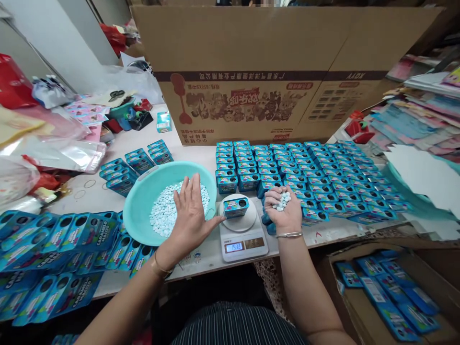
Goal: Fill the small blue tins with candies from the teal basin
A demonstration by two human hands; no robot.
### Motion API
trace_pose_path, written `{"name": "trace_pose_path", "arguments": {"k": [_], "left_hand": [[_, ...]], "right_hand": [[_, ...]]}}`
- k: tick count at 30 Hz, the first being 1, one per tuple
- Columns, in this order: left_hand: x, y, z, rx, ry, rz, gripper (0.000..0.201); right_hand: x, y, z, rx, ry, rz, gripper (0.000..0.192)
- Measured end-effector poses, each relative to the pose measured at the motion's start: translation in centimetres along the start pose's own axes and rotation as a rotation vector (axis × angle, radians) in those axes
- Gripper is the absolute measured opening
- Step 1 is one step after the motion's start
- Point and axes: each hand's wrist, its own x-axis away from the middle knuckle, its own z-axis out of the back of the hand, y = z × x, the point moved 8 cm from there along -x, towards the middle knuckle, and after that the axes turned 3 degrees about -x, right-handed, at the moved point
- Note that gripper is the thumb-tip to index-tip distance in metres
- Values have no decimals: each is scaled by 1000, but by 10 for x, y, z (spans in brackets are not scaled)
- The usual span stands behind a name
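My left hand [190,215] is open, fingers stretched out, above the right side of a turquoise basin [133,211]. Many small pale-blue candies [162,208] lie in that basin. Its thumb points at a small blue printed box [235,208] standing on a white digital scale [226,232], close to the box's left end; whether they touch I cannot tell. The scale's display is lit. To the right of the scale, my right hand [292,215] is palm up with curled fingers, cupping a small pile of pale-blue candies [283,200].
Rows of blue boxes [309,167] fill the table's right side, below a large cardboard carton [237,48]. More blue boxes [86,235] are stacked at left. An open carton [348,306] with blue boxes sits low right. Plastic bags [68,148] lie far left.
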Motion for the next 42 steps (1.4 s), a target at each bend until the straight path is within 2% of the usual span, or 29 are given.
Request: {"name": "trace_pose_path", "arguments": {"k": [5,12,24,27,29,31,34,37,42], "left_hand": [[7,2,-15,29,-5,10,104],[7,10,-26,45,-46,-23,96],[-12,40,-56,128,-162,-65,69],[-17,44,-55,216,-143,-50,50],[-19,49,-49,268,-80,-63,32],[-21,56,-42,286,-20,-110,23],[-24,68,-41,261,-19,-197,30],[-25,73,-49,237,-67,-229,35],[-23,60,-57,271,-80,-165,23]], "right_hand": [[0,4,-8,69,-13,19,21],[-4,18,-16,112,27,32,25],[-18,40,-26,270,90,124,31],[-22,41,-28,354,60,166,32],[-24,42,-27,387,45,180,34],[-26,42,-24,379,62,189,36],[-29,43,-19,355,92,189,37],[-29,42,-18,346,110,209,37],[-26,37,-16,392,144,254,37]]}}
